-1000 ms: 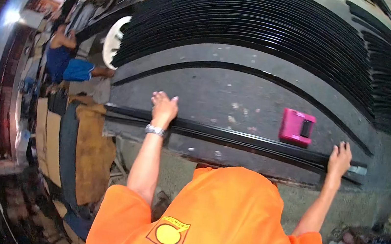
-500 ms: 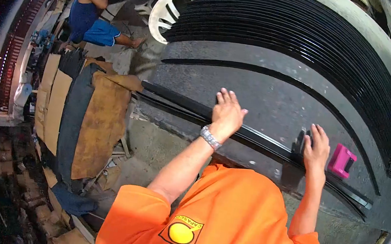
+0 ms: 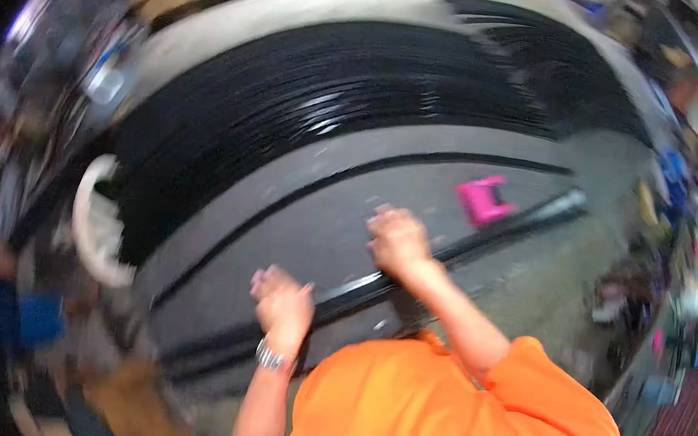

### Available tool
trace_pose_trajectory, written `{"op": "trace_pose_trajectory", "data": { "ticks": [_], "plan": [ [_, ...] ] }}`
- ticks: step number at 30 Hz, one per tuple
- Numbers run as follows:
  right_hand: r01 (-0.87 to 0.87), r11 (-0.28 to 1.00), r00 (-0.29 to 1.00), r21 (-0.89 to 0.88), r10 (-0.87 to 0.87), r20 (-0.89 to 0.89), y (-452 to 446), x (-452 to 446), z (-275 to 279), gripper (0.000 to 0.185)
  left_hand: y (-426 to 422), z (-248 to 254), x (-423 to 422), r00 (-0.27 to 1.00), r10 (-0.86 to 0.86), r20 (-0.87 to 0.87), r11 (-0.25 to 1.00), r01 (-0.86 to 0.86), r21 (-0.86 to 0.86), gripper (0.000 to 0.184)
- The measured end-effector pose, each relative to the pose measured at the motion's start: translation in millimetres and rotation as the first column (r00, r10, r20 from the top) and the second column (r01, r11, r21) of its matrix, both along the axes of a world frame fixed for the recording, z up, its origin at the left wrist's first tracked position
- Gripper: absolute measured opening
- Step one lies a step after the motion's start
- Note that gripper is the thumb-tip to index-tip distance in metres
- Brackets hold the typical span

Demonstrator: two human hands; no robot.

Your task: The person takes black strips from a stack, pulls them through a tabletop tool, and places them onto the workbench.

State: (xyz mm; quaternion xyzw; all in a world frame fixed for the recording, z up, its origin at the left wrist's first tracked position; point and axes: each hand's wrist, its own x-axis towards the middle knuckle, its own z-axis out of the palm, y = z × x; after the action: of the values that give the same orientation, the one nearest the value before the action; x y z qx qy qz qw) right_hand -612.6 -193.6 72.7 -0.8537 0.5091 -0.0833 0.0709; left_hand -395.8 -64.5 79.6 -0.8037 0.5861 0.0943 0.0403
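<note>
My left hand (image 3: pixel 280 304), with a metal-band watch (image 3: pixel 272 355) on the wrist, is over the near edge of the grey work surface (image 3: pixel 338 234). Its fingers look loosely spread beside the long black strips (image 3: pixel 338 303). My right hand (image 3: pixel 399 242) is farther along the same strips, its fingers blurred but seemingly apart with nothing between them. Whether either palm touches a strip is hard to tell. A pink plastic object (image 3: pixel 483 201) with a dark notch lies beyond my right hand. One separate black strip (image 3: pixel 319 180) curves across the surface ahead of both hands.
Many black strips (image 3: pixel 295 92) lie side by side at the far side. A white plastic chair (image 3: pixel 92 228) stands at left, near a blurred person in blue (image 3: pixel 40 323). Brown sheet material (image 3: pixel 135 406) is at lower left. Clutter (image 3: pixel 620 302) fills the right side.
The view has swung right and blurred, so the chair and person appear lower left. The right hand has come nearer the left, its fingers more bent. The strips stay on the surface.
</note>
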Motion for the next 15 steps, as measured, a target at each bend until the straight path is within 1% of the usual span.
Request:
{"op": "trace_pose_trajectory", "data": {
  "ticks": [1,2,3,4,5,7,10,13,14,15],
  "plan": [
    [-0.013,0.997,1.0,-0.072,0.013,0.007,0.2,-4.8,-20.3,0.038,-2.5,-6.1,5.1,0.999,-0.025,-0.025,0.999,0.026,0.022,0.082],
    [0.028,0.999,0.997,-0.021,-0.029,-0.073,4.5,-1.7,-19.2,0.045,-0.5,-12.7,3.5,0.997,-0.024,0.079,0.999,0.021,0.041,0.084],
    [0.059,0.998,0.996,0.034,-0.057,-0.061,6.2,-2.6,-18.0,0.049,-4.0,-0.4,-3.1,0.996,0.033,0.087,0.994,-0.042,0.102,0.085],
    [0.07,0.995,0.997,0.064,-0.068,-0.033,7.7,-3.8,-16.0,0.047,-3.3,-9.9,2.0,0.997,0.003,0.083,0.993,-0.013,0.119,0.085],
    [0.072,0.996,0.997,0.058,-0.073,0.007,8.3,-7.0,-21.1,0.047,-4.3,-7.4,1.5,0.998,0.004,0.07,0.991,-0.014,0.135,0.085],
    [0.045,0.997,0.996,0.065,-0.049,0.068,7.0,-10.6,-26.1,0.047,-7.2,-8.0,1.3,0.995,-0.018,0.097,0.986,0.001,0.168,0.086],
    [-0.011,1.0,0.998,0.009,0.011,0.059,5.1,-17.6,-33.1,0.041,-10.9,-5.9,-1.6,0.995,0.006,0.099,0.979,-0.026,0.202,0.085],
    [-0.133,0.983,0.99,0.128,0.126,0.064,-1.4,-35.5,-11.5,0.03,-8.7,-4.3,-1.8,0.997,0.016,0.081,0.989,-0.027,0.146,0.083],
    [-0.139,0.987,0.984,0.08,0.128,0.124,-1.7,-44.4,-5.8,0.022,-8.8,-0.4,-5.1,0.997,0.048,0.062,0.986,-0.058,0.156,0.084],
    [-0.134,0.99,0.976,0.031,0.127,0.175,-3.6,-55.0,-3.1,0.021,-9.4,-0.6,-7.2,0.995,0.09,0.052,0.98,-0.097,0.171,0.084]
  ]
}}
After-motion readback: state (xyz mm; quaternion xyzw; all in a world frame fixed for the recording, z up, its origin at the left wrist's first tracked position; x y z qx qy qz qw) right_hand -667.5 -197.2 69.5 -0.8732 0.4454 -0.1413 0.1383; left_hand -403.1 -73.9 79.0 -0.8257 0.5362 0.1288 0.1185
